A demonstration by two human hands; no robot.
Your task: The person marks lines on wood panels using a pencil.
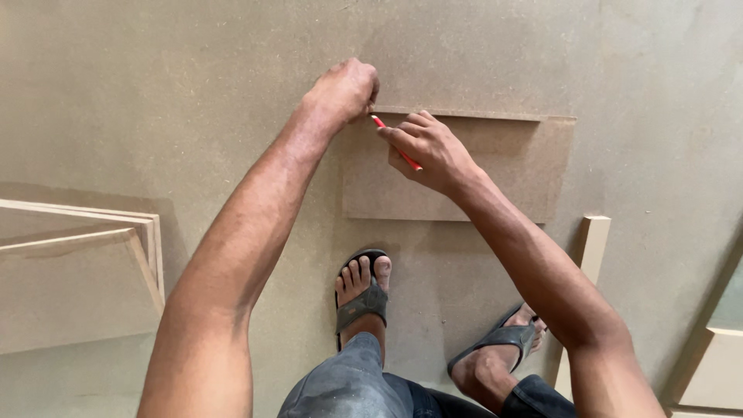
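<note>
Marking a small board on the floor, crouched over it in sandals.

The left hand [343, 89], fisted, pins the board [495, 174] at its top corner so it stays put; the right hand [429, 151] pinches a red pencil [395, 142], tip at that edge.

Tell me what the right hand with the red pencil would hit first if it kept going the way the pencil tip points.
Probably the left hand: the right hand aims the red pencil up-left, its tip almost at the left fist on the small board's top edge. Depth is unclear.
</note>
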